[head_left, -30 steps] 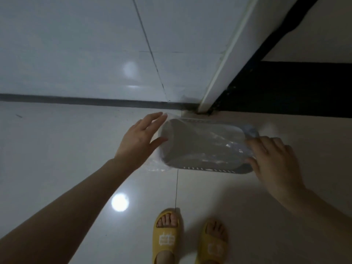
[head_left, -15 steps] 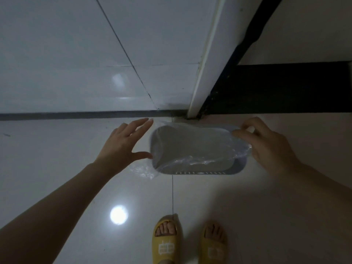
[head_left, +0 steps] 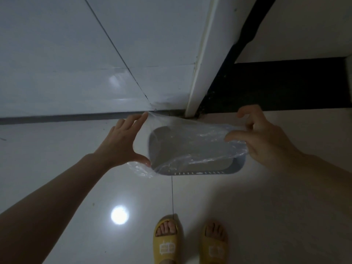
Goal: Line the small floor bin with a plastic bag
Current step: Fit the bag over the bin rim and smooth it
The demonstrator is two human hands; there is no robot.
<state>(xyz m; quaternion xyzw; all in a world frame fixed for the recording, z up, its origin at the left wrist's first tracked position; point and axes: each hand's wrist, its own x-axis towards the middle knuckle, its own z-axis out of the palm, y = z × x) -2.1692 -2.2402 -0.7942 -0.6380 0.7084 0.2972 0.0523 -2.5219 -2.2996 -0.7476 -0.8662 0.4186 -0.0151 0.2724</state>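
Observation:
A small blue-grey bin (head_left: 236,169) with a slotted rim stands on the floor against the wall, seen from above. A clear plastic bag (head_left: 192,141) is stretched across its mouth and hangs down inside. My left hand (head_left: 123,141) holds the bag's left edge, fingers spread from the far rim to the near rim, with loose plastic bunched below the thumb. My right hand (head_left: 264,138) pinches the bag's right edge between thumb and fingers, lifted a little above the right rim. The near right part of the rim is uncovered.
A glossy tiled floor (head_left: 57,159) meets a tiled wall (head_left: 76,63) behind the bin. A white door frame (head_left: 203,73) and a dark strip (head_left: 276,86) stand at the back right. My feet in yellow slippers (head_left: 167,242) are just below the bin.
My right hand has risen from the right rim and pulled the bag's edge up and toward the far side. My left hand has spread wider along the left rim.

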